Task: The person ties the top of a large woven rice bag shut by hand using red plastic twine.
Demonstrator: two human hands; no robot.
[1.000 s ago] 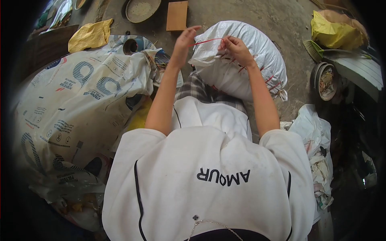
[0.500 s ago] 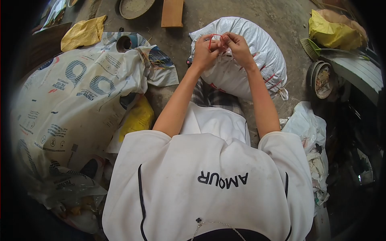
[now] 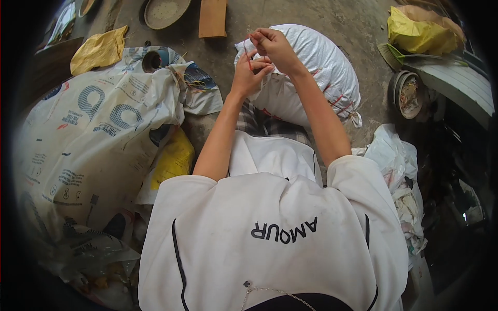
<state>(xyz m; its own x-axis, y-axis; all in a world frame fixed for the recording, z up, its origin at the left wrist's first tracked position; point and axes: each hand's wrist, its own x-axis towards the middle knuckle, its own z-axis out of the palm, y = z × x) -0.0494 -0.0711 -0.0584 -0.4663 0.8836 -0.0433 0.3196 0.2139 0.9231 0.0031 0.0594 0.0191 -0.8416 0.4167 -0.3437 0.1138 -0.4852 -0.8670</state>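
Observation:
A plump white woven sack (image 3: 327, 62) lies in front of my knees, with red marks on its side and a tied tuft at its lower right corner. Over its left end, my right hand (image 3: 277, 51) pinches a thin red string (image 3: 246, 52) between thumb and fingertips. From there the string runs down to my left hand (image 3: 250, 75), whose fingers are bent around its lower part, just below and left of the right hand. Both hands overlap the sack's left edge in this view.
A large printed plastic sheet (image 3: 104, 140) covers a heap on the left, with a yellow bag (image 3: 176, 158) beside it. Ahead are a round pan (image 3: 165, 13) and a wooden block (image 3: 212, 18). Bowls (image 3: 410, 96), a green brush (image 3: 391, 56) and crumpled white plastic (image 3: 391, 155) lie right.
My right hand has moved up and left, drawing the red string into a longer stretch. My left hand has shifted slightly left and lower. The whole view has shifted a little.

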